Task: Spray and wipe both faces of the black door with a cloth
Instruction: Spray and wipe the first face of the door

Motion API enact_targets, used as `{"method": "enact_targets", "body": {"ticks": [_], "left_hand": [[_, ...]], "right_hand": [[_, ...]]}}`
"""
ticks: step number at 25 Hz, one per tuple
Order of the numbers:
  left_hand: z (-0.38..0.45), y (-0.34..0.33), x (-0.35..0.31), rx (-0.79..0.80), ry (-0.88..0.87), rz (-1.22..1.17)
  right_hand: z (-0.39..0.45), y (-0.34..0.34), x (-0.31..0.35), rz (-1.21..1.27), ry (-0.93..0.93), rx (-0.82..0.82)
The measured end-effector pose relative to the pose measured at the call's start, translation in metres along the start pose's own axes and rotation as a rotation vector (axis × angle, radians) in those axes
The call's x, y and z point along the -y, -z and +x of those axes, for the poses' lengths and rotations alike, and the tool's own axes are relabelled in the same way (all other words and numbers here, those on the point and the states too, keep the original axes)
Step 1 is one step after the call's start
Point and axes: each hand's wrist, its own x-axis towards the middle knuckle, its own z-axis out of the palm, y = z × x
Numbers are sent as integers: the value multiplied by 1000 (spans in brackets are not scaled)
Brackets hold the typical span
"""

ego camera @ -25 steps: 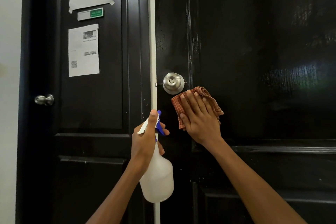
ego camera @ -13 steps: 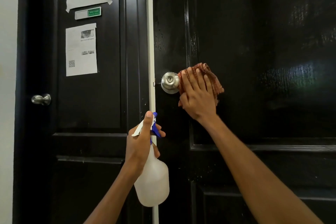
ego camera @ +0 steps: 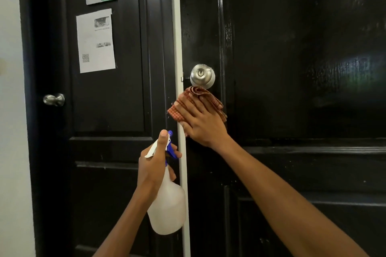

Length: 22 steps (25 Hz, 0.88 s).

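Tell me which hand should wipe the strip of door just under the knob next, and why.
Right. The right hand already presses the cloth flat on the door below the knob; the left hand grips the spray bottle.

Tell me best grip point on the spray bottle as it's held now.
Take the spray bottle at its narrow neck just under the blue-and-white trigger head, coming from the left as the left hand does. The neck fits curled fingers; the wide, smooth body below likely would not.

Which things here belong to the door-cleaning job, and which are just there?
In use: black door, cloth under the right hand, spray bottle in the left hand.
Not in use: second door, paper notices, its knob.
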Motion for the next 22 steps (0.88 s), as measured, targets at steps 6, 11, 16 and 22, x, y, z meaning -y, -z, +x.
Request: {"method": "enact_targets", "body": {"ticks": [6, 11, 16, 22], "left_hand": [[-16, -2, 16, 22, 31, 4], [-37, -14, 19, 53, 68, -34], [-41, -31, 18, 60, 113, -41], [-49, -45, 25, 105, 112, -58]], "right_hand": [[-184, -44, 48, -61, 287, 150], [-180, -17, -1, -135, 208, 167], [-90, 22, -42, -38, -282, 25], [-211, -17, 0, -34, -165, 102]]}}
